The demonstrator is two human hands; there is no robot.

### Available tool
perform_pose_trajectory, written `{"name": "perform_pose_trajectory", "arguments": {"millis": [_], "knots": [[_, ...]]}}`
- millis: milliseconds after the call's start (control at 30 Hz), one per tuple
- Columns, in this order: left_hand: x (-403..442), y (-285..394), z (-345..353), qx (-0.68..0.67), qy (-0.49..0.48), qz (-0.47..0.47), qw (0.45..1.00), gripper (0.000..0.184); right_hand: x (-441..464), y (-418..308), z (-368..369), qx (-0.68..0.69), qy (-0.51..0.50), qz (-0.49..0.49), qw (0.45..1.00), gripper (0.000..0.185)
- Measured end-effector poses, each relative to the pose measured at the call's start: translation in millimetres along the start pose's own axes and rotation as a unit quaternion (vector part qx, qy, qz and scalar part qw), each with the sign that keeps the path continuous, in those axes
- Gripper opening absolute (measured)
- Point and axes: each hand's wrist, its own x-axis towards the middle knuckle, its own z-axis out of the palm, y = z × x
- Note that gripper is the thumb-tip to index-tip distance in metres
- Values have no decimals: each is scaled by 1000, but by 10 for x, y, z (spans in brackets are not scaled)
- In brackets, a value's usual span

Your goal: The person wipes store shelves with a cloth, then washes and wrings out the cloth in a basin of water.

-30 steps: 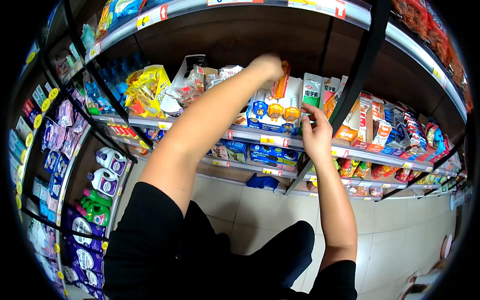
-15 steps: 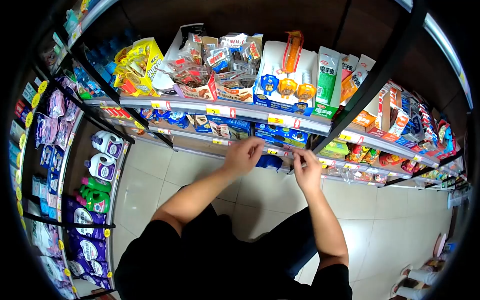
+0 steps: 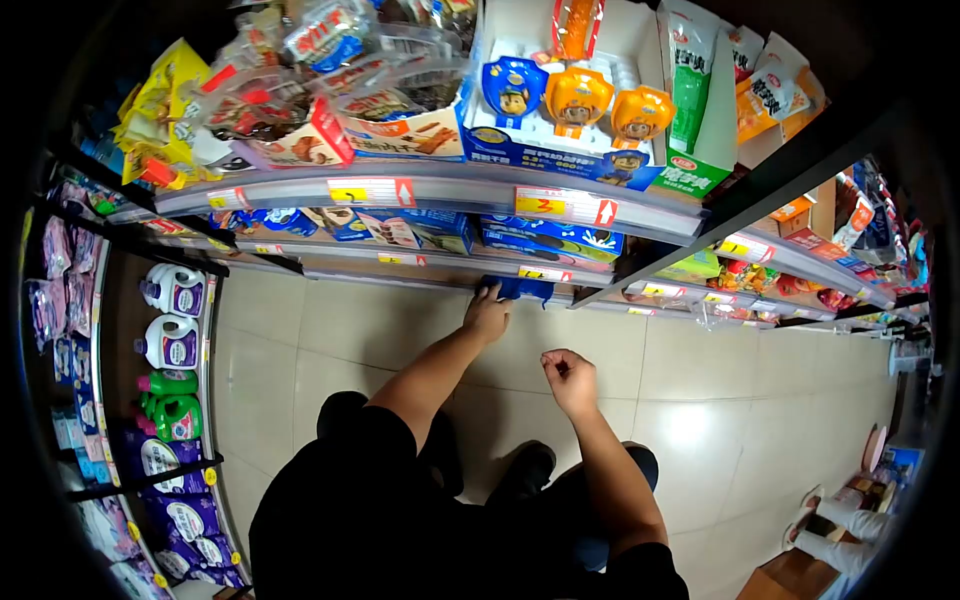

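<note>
Touching a blue cloth-like bundle by the far bottom shelf with left hand, can't tell if gripping; holding right hand mostly curled up, nearer, apparently empty.

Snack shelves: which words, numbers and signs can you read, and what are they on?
"魔芋爽": green box, green packet in it, orange packet to its right.
White arrow on red: two big price tags, upper shelf edge.
Too blurred or small: price-tag numbers, other print on the blue box and clear packets.
Blue item at the left hand: none visible.
</note>
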Motion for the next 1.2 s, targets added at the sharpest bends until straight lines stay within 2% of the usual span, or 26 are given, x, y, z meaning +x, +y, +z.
{"name": "perform_pose_trajectory", "arguments": {"millis": [100,267,400,467,500,567,600,633,700,733,767,833,867,900,967,1000,1033,1067,1100,1167,1200], "knots": [[142,183,-218,63,-28,18,997,49,-44,117,-60,-3,-17,35,999,9],[375,209,-109,77,-67,6,995,45,-37,70,-180,36,-11,66,997,11],[236,358,-156,37,-13,-34,999,44,68,79,-155,54,-12,65,996,14],[108,379,-236,-117,49,-24,992,44,155,128,-80,69,-8,57,996,13],[34,415,-297,-112,48,-27,992,44,198,163,-50,74,-11,57,996,13],[-192,504,-446,-326,87,-70,939,38,232,299,44,50,0,47,998,9],[-312,572,-538,-431,81,-84,895,26,238,390,82,73,-12,70,995,22],[-458,637,-680,-427,84,-88,896,26,282,386,112,77,-17,69,994,22],[-782,828,-970,-604,59,-108,787,19,374,318,138,140,-96,234,957,43],[-963,923,-1127,-579,64,-80,809,19,327,120,109,217,-123,310,917,58],[-1127,1038,-1329,-589,54,-80,802,20,305,-61,93,218,-126,306,918,58],[-1384,1143,-1460,-582,81,-54,807,25,186,-363,44,470,-169,315,807,64],[-1519,1203,-1531,-583,84,-55,806,25,123,-539,41,512,-156,324,780,54],[-1668,1271,-1658,-561,84,-28,823,30,45,-715,53,511,-158,322,781,54],[-1882,1349,-1850,-536,83,1,840,35,-101,-1030,70,557,-115,283,772,37],[-1973,1378,-1892,-556,81,2,828,42,-149,-1141,50,566,-88,273,773,25],[-2075,1428,-1980,-576,78,2,814,49,-184,-1122,35,564,-89,275,773,25],[-2175,1447,-2095,-628,48,7,776,53,-208,-1063,7,545,-86,251,795,30],[-2220,1485,-2145,-628,50,9,777,53,-199,-1138,-40,526,-84,222,817,36],[-2315,1527,-2191,-726,22,-60,685,54,-249,-1286,-168,457,-74,224,858,38],[-2328,1529,-2204,-726,23,-58,685,54,-265,-1453,-239,430,-106,154,883,39]]}}
